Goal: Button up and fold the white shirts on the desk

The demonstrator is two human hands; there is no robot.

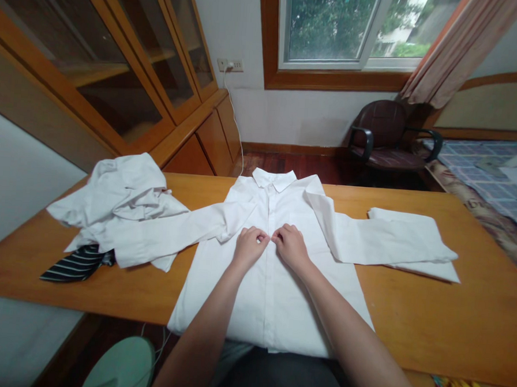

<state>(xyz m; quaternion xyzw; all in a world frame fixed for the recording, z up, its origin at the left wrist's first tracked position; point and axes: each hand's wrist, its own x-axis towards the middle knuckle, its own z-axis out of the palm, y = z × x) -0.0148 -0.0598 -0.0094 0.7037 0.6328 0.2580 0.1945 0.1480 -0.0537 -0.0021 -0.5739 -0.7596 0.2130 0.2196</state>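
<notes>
A white shirt (265, 298) lies flat and face up on the wooden table (429, 324), collar at the far side and sleeves spread to both sides. My left hand (249, 246) and my right hand (290, 245) rest side by side on the shirt's front placket at chest height. Both hands have their fingers curled in a pinch on the placket fabric, fingertips almost touching each other.
A crumpled white garment (122, 195) lies at the table's left, with a black-and-white striped tie (78, 263) by it. A folded white cloth (420, 248) lies under the right sleeve. Behind stand a wooden cabinet (130, 77), a dark armchair (386, 139) and a bed (493, 177).
</notes>
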